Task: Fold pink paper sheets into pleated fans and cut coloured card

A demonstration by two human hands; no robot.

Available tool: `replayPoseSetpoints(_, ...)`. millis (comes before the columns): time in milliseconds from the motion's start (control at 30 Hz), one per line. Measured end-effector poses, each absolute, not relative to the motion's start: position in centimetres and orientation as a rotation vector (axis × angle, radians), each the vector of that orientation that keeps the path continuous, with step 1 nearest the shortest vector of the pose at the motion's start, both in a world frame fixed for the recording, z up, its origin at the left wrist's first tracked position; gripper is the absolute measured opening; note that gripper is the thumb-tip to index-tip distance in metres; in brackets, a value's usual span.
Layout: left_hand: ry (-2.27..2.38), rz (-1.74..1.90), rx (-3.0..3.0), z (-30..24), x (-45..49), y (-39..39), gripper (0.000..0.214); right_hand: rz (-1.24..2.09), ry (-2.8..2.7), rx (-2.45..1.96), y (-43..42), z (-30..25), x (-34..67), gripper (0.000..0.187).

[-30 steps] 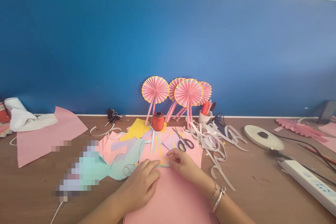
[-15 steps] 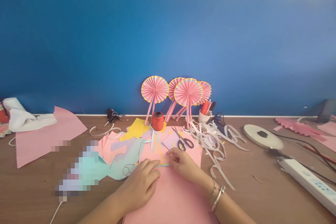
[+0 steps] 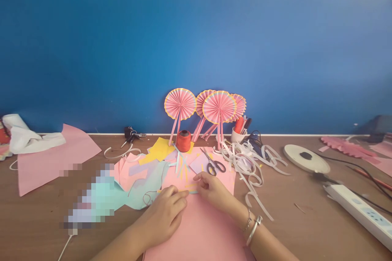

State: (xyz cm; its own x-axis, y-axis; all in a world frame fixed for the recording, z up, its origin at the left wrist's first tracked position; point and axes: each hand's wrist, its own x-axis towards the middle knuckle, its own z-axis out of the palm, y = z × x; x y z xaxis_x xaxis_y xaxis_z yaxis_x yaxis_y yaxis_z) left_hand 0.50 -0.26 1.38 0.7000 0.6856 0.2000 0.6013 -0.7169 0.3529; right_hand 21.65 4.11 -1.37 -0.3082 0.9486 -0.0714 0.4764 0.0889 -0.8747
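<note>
A pink paper sheet (image 3: pixel 205 228) lies in front of me, with a thin yellow and blue strip (image 3: pixel 192 191) along its far edge. My left hand (image 3: pixel 170 210) rests palm down on the sheet's left side, index finger stretched along the strip. At the strip's right end is my right hand (image 3: pixel 211 189), thumb and index finger curled together; whatever is between them is hidden. Beyond it are black-handled scissors (image 3: pixel 216 167) on another pink sheet (image 3: pixel 228 179), with narrow blue and yellow paper strips (image 3: pixel 183 167) beside them.
Pleated pink paper fans (image 3: pixel 180 105) stand against the blue panel (image 3: pixel 196 40). A red thread spool (image 3: pixel 183 141), a white cup of pens (image 3: pixel 239 134) and curled white strips (image 3: pixel 245 163) are nearby. A power strip (image 3: pixel 361 212) lies right, pink paper (image 3: pixel 58 159) left.
My left index finger has stretched slightly to the right along the strip. My right hand has hardly moved.
</note>
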Motion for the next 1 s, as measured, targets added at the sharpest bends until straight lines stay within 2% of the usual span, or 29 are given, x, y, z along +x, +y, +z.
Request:
replayPoseSetpoints(400, 1.049, 0.419, 2.709, 1.3, 0.7, -0.4, 0.022, 0.881, -1.981, -1.507, 3.7, 0.7, 22.8, 0.027)
replayPoseSetpoints(800, 1.075, 0.417, 2.691, 1.3, 0.7, -0.4, 0.022, 0.905, -2.027, -1.656, 4.6, -0.1, 24.7, 0.026)
replayPoseSetpoints(1000, 1.061, 0.448, 2.695, 1.4, 0.7, -0.4, 0.024, 0.790, -2.048, -1.706, 4.3, -0.1, 24.4, 0.027)
